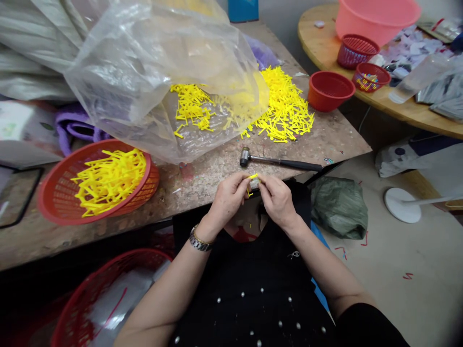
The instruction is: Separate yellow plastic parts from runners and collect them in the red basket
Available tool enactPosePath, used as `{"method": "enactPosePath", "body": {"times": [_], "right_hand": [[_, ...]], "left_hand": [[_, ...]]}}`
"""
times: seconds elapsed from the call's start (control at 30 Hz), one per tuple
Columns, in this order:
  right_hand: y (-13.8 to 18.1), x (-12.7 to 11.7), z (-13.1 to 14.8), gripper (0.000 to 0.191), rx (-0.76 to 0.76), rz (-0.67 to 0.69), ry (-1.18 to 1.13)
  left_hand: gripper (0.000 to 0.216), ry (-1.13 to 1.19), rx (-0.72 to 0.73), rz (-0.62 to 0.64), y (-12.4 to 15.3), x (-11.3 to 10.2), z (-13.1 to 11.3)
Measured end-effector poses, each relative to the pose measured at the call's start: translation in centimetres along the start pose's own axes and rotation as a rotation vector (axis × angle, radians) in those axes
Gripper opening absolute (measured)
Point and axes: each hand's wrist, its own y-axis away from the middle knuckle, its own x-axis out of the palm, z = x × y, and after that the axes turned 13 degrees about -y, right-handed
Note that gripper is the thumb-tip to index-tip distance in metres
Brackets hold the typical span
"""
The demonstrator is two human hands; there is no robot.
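Observation:
Between my fingertips, just off the table's front edge, is a small yellow plastic piece (253, 177). My left hand (230, 195) pinches one end of it, and my right hand (278, 198) pinches the other. A bit of yellow also shows below the left fingers. Beyond my hands a hammer (280, 161) with a black handle lies on the table. Farther back is a heap of yellow plastic pieces (284, 108), partly under a clear plastic bag (159, 72). An orange-red basket (54, 202) at the left holds many more such pieces.
A red bowl (331, 91) stands at the worktable's (202, 178) right corner. On a round wooden table (314, 41) are a pink tub (376, 19) and small red baskets. A large red basket (68, 308) is below left; a dark green bag (340, 207) lies on the floor.

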Motion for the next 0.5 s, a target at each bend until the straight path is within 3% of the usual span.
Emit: {"method": "enactPosePath", "body": {"times": [0.3, 0.5], "right_hand": [[-0.2, 1.1, -1.1, 0.021, 0.258, -0.184, -0.4], [0.0, 1.5, -1.1, 0.02, 0.3, -0.13, -0.438]], "left_hand": [[0.026, 0.19, -0.119, 0.014, 0.5, 0.5, 0.1], [0.021, 0.12, -0.138, -0.025, 0.6, 0.2, 0.2]]}}
